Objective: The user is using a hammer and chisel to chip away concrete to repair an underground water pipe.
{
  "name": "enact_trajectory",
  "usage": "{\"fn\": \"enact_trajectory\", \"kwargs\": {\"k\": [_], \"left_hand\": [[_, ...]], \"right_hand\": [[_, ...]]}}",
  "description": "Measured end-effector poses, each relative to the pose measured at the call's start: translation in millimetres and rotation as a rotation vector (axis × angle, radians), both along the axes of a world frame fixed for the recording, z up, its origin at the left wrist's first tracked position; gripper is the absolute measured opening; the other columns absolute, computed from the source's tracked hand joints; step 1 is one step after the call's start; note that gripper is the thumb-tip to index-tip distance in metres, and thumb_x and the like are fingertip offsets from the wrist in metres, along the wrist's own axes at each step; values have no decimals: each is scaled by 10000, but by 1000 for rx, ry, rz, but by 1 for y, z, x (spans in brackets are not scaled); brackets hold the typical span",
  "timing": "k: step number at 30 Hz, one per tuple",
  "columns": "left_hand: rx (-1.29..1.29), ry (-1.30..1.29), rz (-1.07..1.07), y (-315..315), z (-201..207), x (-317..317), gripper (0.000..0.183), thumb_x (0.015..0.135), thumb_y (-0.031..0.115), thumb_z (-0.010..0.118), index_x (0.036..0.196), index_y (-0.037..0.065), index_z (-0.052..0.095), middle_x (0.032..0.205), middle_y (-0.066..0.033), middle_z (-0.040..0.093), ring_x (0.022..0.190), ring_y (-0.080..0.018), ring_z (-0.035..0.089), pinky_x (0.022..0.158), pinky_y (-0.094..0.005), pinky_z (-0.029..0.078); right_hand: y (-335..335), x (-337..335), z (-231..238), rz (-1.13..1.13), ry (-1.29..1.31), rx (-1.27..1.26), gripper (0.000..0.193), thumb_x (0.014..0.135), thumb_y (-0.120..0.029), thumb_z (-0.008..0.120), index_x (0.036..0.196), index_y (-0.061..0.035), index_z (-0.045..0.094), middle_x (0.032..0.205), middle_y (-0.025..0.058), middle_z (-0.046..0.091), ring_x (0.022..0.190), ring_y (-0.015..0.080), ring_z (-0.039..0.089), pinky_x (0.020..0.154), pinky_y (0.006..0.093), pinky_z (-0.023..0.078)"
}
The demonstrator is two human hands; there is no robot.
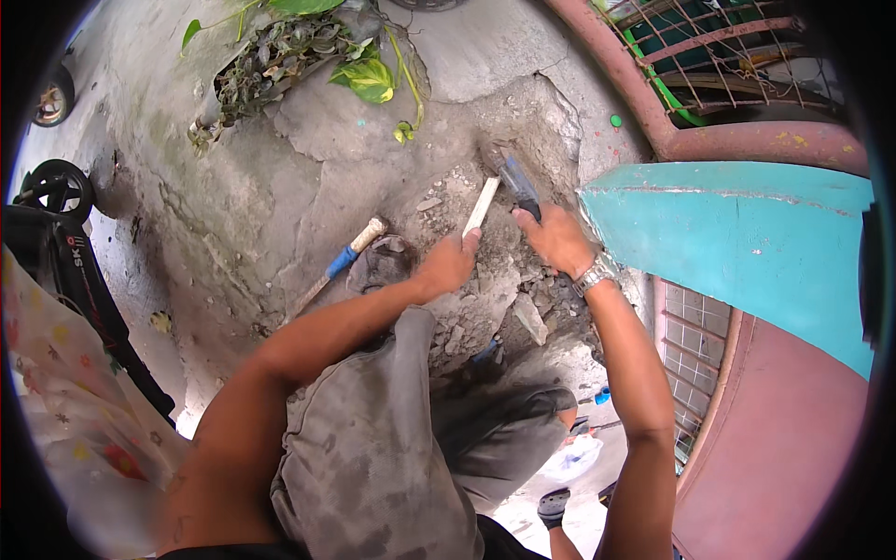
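Observation:
My left hand (451, 266) is closed round a pale flat stick (482, 203) that looks like wood; its far end points at the dug-out ground. In my right hand (557, 240) is a trowel-like tool (518, 182) with a dark handle and a grey-blue blade. Its tip is down in the dirt of a hollow in the broken concrete (509, 131), close to the stick's end. Loose rubble (532, 317) lies under and between my hands. Left of my left hand, a tool handle (343, 261) wrapped in blue rests on the ground beside a dark rock-like lump (383, 264).
A turquoise slab (737, 215) juts in at the right, near my right forearm. Beyond it stands a pinkish frame with rusty mesh (719, 56). A leafy plant (280, 70) grows at the far side. A black wheeled frame (70, 271) and floral cloth (75, 401) are at the left.

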State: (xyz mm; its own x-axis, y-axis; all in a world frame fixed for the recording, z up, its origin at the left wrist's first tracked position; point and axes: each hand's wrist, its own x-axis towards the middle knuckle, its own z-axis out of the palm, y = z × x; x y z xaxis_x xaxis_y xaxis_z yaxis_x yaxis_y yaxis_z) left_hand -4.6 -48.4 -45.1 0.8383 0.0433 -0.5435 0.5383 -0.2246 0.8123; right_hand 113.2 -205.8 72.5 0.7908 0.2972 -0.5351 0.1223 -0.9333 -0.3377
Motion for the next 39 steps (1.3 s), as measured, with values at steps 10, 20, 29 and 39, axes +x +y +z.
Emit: {"fn": "enact_trajectory", "kwargs": {"k": [10,20,29,39], "left_hand": [[-267,119,57,10,23,-4,580,1078,513,341,822,20,509,575,-50,481,460,-187,522,434,-376,415],[-511,282,240,49,50,22,466,1049,548,402,863,122,431,614,33,350,473,-103,332,412,-302,308],[-335,113,141,26,20,19,503,1062,517,395,891,57,501,663,-26,451,478,-161,455,413,-355,415],[-450,168,174,25,36,32,467,1038,556,425,860,125,445,623,30,360,480,-112,349,413,-312,321]], "right_hand": [[14,-6,6,58,-358,238,523,1004,-471,588,863,32,618,578,124,530,506,199,584,504,390,462],[29,-10,91,-419,112,500,515,1007,-515,571,862,-21,562,595,8,525,439,89,497,382,265,399],[48,12,48,-79,-257,325,533,1001,-476,580,859,37,615,727,221,657,713,409,659,667,458,507],[40,35,23,56,40,-86,602,1012,-506,514,977,84,628,654,218,609,657,348,669,674,464,527]]}}
